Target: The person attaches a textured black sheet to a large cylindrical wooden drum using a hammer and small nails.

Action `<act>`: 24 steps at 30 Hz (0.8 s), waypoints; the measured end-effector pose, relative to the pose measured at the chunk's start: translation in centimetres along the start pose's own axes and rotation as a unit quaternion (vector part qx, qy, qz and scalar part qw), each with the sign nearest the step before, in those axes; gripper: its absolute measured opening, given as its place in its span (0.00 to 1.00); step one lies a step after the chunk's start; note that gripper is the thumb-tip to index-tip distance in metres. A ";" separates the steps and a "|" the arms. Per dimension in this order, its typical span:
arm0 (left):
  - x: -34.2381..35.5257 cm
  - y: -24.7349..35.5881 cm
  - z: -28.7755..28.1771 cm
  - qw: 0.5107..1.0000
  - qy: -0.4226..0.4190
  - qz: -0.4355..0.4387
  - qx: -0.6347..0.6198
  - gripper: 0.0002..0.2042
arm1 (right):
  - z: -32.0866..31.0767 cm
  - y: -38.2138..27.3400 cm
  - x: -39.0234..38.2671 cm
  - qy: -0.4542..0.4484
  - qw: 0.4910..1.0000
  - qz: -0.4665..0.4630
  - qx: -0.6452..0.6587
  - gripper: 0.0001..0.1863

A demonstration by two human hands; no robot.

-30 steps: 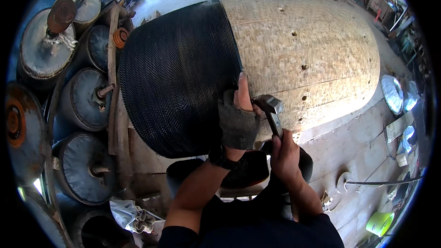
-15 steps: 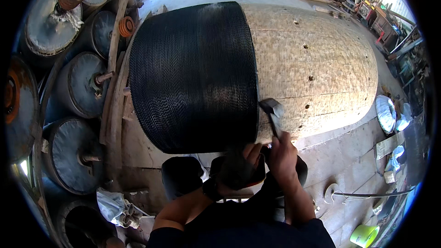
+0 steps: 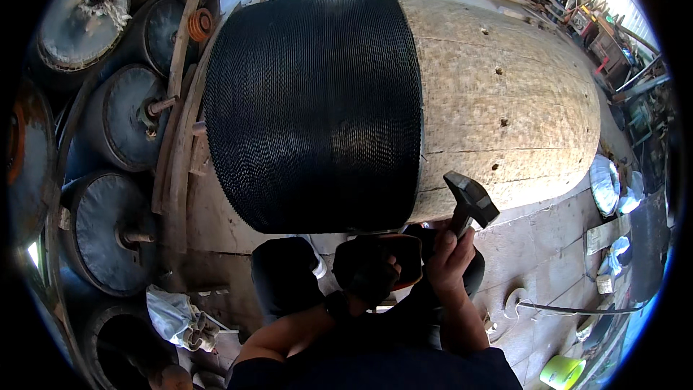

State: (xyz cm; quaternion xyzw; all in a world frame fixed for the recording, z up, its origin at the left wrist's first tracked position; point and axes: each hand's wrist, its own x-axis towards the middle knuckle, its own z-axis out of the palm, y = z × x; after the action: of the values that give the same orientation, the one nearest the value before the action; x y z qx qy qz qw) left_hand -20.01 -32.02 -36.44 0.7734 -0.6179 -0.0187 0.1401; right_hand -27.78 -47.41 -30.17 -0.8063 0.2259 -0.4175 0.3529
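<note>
In my right hand (image 3: 451,258) I grip a hammer (image 3: 472,198) upright by its handle, its metal head raised near the lower edge of the bare wood. My left hand (image 3: 374,274), in a dark fingertip-baring glove, is low over a dark open box (image 3: 414,247) between my knees. Its fingers are curled in; what they hold, if anything, is hidden. Before me lies a big wooden drum (image 3: 538,101). Its left part is wrapped in a black ridged covering (image 3: 310,108) that ends in a straight edge against the wood. Several small holes dot the wood.
Dark rollers (image 3: 115,238) with metal shafts are stacked along the left, beside long wooden planks (image 3: 179,166). A white sack (image 3: 173,318) lies at the lower left. On the right are a wrapped white roll (image 3: 605,184), a pole on a round base (image 3: 577,308) and a green bucket (image 3: 563,372).
My left hand has moved from the covering's lower edge down to the box. My right hand has lowered and drawn the hammer back from that edge. The view has shifted slightly.
</note>
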 end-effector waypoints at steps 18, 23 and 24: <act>-0.7 0.1 0.8 0.988 0.139 0.048 -0.039 0.08 | 1.6 1.2 1.4 -0.020 0.993 -0.025 -0.112 0.15; 0.2 1.0 -0.2 0.987 0.163 0.004 -0.009 0.13 | 1.2 1.8 0.6 0.054 0.992 -0.103 -0.052 0.14; 0.8 0.8 -1.8 0.981 0.181 0.010 -0.063 0.13 | 1.2 2.1 0.8 0.038 0.991 -0.100 -0.084 0.14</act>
State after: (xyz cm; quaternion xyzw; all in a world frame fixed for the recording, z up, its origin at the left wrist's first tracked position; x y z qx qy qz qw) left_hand -20.23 -32.64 -34.35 0.7475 -0.5876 0.0844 0.2981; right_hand -26.48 -48.81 -31.83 -0.8355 0.1916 -0.4602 0.2313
